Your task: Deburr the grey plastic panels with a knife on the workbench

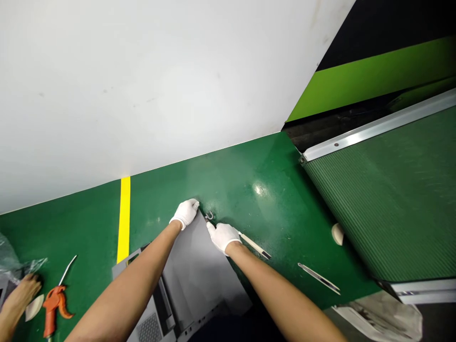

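A flat grey panel (199, 270) lies at a slant in front of me, part of or resting on a grey plastic housing (142, 323) with a grille. My left hand (185, 213), in a white glove, is closed at the panel's far corner. My right hand (223, 236), also gloved, has its fingers closed at the panel's right edge, close to that corner. Between the hands, just past the edge, is a small curved shiny piece (210, 215). A pale-handled slim cutter (254, 244) lies beside my right wrist. The fingertips' undersides are hidden.
The green worktop (228, 171) bears a yellow stripe (124, 218) and meets a white wall (160, 85). At right are a second slim blade-like tool (318, 278) and a ribbed green conveyor (388, 199). At left are an orange air gun (53, 304) and another person's hand (25, 292) near clear plastic (17, 263).
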`<state>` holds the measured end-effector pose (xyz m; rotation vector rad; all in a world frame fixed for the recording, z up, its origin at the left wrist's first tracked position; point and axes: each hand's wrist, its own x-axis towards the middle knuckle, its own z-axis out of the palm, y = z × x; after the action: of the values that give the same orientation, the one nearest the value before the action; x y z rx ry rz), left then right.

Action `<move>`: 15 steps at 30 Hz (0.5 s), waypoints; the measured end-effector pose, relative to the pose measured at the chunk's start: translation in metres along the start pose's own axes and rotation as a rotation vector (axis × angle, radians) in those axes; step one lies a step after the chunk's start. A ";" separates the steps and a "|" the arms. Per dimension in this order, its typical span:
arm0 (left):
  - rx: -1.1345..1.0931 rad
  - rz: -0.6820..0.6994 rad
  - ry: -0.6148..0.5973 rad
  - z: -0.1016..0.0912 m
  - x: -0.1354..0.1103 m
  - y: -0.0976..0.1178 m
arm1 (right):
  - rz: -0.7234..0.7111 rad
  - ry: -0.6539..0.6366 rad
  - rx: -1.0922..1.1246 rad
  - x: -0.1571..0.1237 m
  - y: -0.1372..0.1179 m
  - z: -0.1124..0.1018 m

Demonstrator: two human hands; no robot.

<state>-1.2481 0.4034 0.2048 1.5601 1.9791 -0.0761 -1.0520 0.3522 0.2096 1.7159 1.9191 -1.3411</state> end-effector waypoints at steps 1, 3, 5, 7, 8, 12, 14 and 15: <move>0.002 -0.005 -0.004 -0.001 -0.001 0.001 | -0.003 0.007 -0.015 0.000 -0.001 0.000; 0.002 -0.012 -0.019 -0.002 -0.003 0.005 | -0.009 0.021 -0.040 0.001 -0.002 0.001; 0.034 0.021 -0.057 -0.006 -0.005 0.013 | -0.013 0.032 -0.054 0.000 -0.003 0.001; 0.106 0.106 -0.112 -0.010 -0.005 0.021 | -0.020 0.043 -0.060 -0.001 -0.004 0.000; 0.147 0.159 -0.145 -0.012 -0.003 0.026 | -0.022 0.047 -0.063 -0.002 -0.005 -0.001; 0.269 0.277 -0.341 -0.016 0.012 0.047 | -0.007 0.064 -0.092 -0.008 -0.011 -0.005; 0.342 0.309 -0.447 -0.015 0.023 0.056 | -0.006 0.062 -0.127 -0.012 -0.015 -0.006; 0.371 0.328 -0.484 -0.014 0.027 0.059 | -0.013 0.053 -0.141 -0.014 -0.016 -0.006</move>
<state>-1.2043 0.4507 0.2214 1.8625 1.3667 -0.6530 -1.0600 0.3490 0.2304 1.6896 2.0041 -1.1459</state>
